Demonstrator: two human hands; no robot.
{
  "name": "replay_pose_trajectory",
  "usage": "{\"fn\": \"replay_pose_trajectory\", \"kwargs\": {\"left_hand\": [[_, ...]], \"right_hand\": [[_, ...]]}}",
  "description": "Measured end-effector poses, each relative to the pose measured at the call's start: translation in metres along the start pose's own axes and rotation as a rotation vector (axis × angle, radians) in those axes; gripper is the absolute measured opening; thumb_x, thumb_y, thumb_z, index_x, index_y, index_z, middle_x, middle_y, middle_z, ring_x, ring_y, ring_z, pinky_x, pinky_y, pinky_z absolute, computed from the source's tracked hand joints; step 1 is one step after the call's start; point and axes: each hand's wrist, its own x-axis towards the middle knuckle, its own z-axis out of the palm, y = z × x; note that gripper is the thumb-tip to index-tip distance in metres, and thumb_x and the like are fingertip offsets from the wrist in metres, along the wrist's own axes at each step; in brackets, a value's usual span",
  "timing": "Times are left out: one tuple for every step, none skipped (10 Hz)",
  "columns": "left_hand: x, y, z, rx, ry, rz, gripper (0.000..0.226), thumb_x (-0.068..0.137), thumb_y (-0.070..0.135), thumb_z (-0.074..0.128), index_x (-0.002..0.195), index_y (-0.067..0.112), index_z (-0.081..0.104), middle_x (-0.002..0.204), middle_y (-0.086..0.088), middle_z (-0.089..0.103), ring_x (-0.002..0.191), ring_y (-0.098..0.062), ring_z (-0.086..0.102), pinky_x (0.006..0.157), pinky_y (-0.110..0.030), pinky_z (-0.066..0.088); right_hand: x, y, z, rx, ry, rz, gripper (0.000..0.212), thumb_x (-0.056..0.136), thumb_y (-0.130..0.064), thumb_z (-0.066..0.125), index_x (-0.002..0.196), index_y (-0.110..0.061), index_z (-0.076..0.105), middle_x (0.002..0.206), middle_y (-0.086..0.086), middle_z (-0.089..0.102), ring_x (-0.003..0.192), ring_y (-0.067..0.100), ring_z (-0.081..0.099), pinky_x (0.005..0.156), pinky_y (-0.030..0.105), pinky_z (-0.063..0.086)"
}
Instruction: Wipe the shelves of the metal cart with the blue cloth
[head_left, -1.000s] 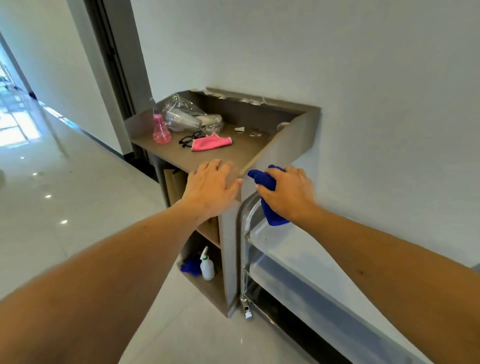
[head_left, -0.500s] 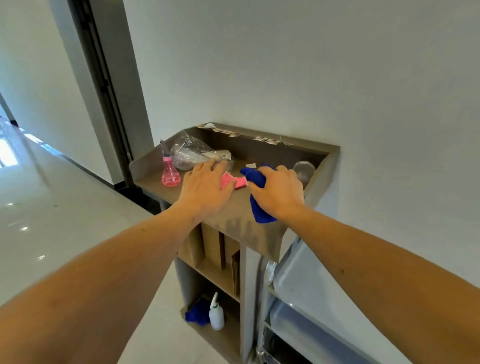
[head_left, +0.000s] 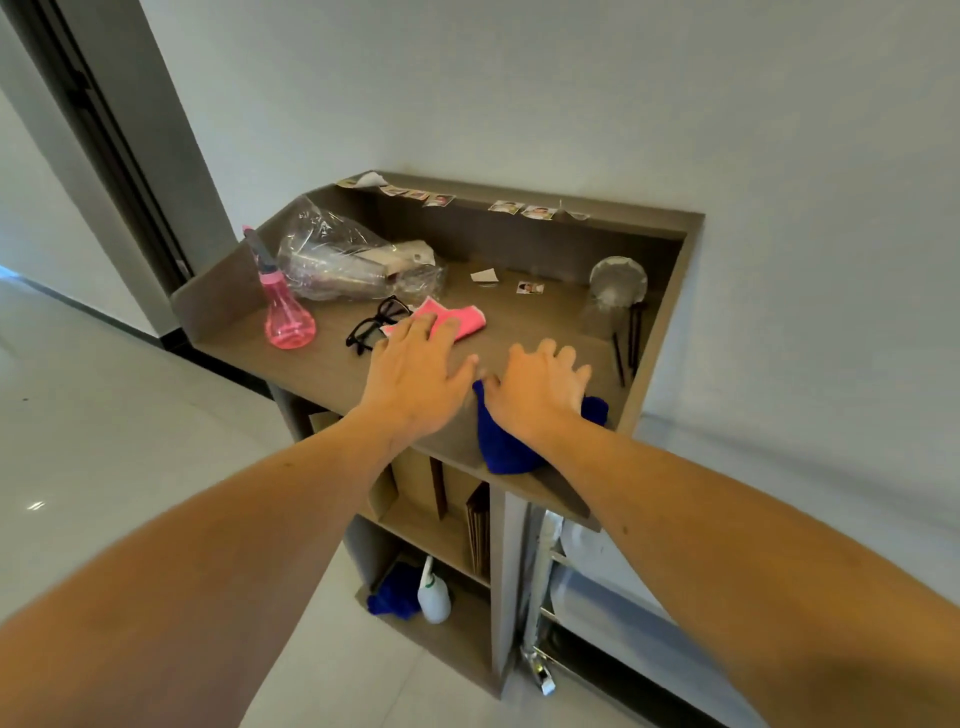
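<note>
While the task calls for wiping the metal cart (head_left: 582, 592), both hands are up on the top of the brown wooden stand (head_left: 332, 364) beside it, not on the cart. The right hand (head_left: 540, 395) lies flat with fingers spread, pressing the blue cloth (head_left: 501, 447) onto the near right part of the stand's top; the cloth bunches under the palm and sticks out toward the near edge. The left hand (head_left: 415, 364) is also spread and flat, just to the left of the right hand, its fingertips touching the pink cloth (head_left: 457, 319) that lies farther back.

Only a sliver of the cart shows, low at the right, below and near the stand: a pale top shelf, a shiny upright post and a lower shelf. No hand or cloth touches it. Whether its shelves are already clean cannot be told from this view.

My judgement is that either the wiping is finished and the cloth is being put down, or it has not begun; nothing here settles which.

Also on the stand are a pink spray bottle (head_left: 285, 312), black glasses (head_left: 376, 325) and a clear plastic bag (head_left: 348, 260).
</note>
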Motion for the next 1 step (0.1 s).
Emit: {"fn": "replay_pose_trajectory", "kwargs": {"left_hand": [[0.0105, 0.0057, 0.0112, -0.034, 0.032, 0.037, 0.054, 0.094, 0.051, 0.047, 0.14, 0.025, 0.04, 0.145, -0.006, 0.046, 0.135, -0.026, 0.038, 0.11, -0.048, 0.031]], "right_hand": [[0.0087, 0.005, -0.0054, -0.018, 0.058, -0.022, 0.05, 0.095, -0.057, 0.046, 0.126, -0.02, 0.056, 0.135, 0.016, 0.05, 0.124, 0.036, 0.045, 0.097, 0.055, 0.037]]}}
